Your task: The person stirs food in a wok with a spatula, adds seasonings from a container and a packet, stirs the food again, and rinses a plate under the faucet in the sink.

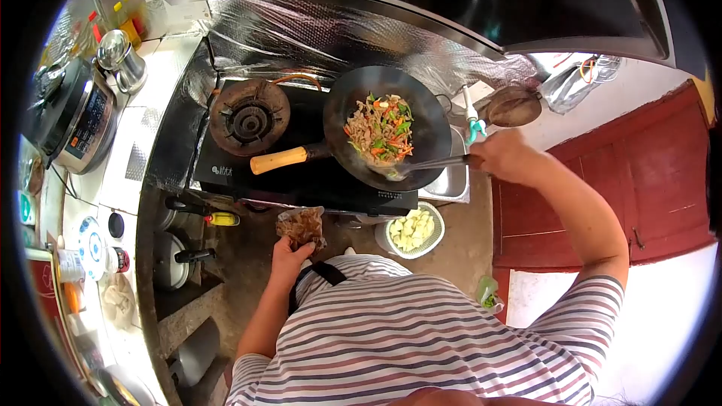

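My right hand (507, 156) is closed around the handle of a metal spatula (440, 162). The spatula slants down to the left, its blade at the near edge of the food inside a dark wok (427, 116). Stir-fried meat with orange and green vegetable pieces (380, 129) lies in the wok's middle. The wok's wooden handle (278, 160) points left, with no hand on it. Low by the stove's front edge, my left hand (287, 256) grips a clear plastic bag (301, 225) with brown contents I cannot identify.
Left of the wok is a second burner (250, 118) on the black stove (301, 192). A basket (432, 246) of pale cut pieces stands below the stove's right end. A rice cooker (86, 124) and metal pitcher (124, 64) occupy the left counter. Red cabinet doors (594, 180) are at right.
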A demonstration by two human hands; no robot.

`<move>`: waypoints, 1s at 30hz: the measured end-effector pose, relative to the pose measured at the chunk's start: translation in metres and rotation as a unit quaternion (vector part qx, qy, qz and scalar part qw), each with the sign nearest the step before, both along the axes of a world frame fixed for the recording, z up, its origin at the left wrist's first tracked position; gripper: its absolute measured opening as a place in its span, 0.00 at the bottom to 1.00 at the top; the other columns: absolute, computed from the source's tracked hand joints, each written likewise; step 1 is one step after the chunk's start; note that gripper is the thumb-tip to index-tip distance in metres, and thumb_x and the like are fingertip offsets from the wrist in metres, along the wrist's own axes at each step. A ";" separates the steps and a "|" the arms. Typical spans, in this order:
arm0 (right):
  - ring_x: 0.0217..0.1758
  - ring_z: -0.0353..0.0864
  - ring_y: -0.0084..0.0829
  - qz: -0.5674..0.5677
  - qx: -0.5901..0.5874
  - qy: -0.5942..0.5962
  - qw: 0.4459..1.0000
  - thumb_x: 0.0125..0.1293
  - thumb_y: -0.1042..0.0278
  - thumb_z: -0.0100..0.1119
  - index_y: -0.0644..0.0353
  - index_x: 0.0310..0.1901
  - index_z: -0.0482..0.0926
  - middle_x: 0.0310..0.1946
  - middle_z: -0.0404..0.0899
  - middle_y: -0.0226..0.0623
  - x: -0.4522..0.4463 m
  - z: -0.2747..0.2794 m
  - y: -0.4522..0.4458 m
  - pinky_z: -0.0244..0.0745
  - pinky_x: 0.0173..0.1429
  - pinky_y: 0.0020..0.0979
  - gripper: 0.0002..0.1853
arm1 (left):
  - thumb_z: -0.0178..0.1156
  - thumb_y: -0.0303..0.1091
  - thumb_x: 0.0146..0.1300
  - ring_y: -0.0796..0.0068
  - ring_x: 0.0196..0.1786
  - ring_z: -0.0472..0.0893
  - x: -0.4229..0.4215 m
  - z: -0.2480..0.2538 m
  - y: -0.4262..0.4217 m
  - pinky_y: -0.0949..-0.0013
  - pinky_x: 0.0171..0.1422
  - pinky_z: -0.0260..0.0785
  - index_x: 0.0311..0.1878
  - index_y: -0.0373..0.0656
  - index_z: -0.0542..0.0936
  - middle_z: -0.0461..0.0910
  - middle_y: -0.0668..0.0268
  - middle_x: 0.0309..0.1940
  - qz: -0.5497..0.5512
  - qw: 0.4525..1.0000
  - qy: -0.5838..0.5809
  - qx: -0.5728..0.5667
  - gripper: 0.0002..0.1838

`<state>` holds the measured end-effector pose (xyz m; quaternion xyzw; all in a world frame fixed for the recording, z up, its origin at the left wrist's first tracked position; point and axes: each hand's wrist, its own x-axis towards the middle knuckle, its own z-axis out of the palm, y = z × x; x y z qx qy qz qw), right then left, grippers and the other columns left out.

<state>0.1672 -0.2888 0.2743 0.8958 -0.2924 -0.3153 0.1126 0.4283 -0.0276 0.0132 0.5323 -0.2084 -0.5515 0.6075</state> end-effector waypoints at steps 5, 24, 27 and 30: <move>0.34 0.80 0.39 -0.030 -0.042 -0.026 0.998 0.54 0.63 0.54 0.54 0.32 0.78 0.26 0.80 0.37 0.027 -0.064 -0.017 0.74 0.36 0.40 0.07 | 0.59 0.23 0.53 0.78 0.39 0.76 -0.001 0.005 -0.001 0.74 0.44 0.69 0.44 0.34 0.74 0.78 0.67 0.38 -0.016 1.000 -0.016 0.006 0.14; 0.36 0.80 0.41 -0.104 -0.066 -0.111 0.986 0.51 0.67 0.55 0.58 0.34 0.79 0.34 0.80 0.43 0.056 -0.072 -0.043 0.75 0.37 0.41 0.09 | 0.60 0.23 0.53 0.79 0.38 0.76 0.001 0.007 0.001 0.74 0.43 0.70 0.43 0.33 0.75 0.78 0.66 0.38 -0.015 1.000 0.001 0.020 0.13; 0.33 0.79 0.40 0.110 -0.083 -0.063 0.988 0.51 0.65 0.55 0.59 0.29 0.79 0.34 0.80 0.41 -0.002 -0.109 -0.124 0.75 0.37 0.40 0.08 | 0.60 0.23 0.53 0.79 0.37 0.76 -0.001 0.012 0.004 0.75 0.43 0.70 0.42 0.33 0.75 0.79 0.66 0.36 -0.031 0.999 -0.002 0.035 0.12; 0.18 0.73 0.34 -0.290 0.116 -0.178 0.933 0.58 0.63 0.50 0.61 0.23 0.74 0.22 0.75 0.39 -0.003 -0.066 -0.099 0.68 0.21 0.36 0.12 | 0.60 0.23 0.53 0.80 0.38 0.76 -0.003 0.002 0.005 0.75 0.43 0.70 0.42 0.33 0.75 0.79 0.66 0.37 -0.037 0.999 -0.001 0.021 0.12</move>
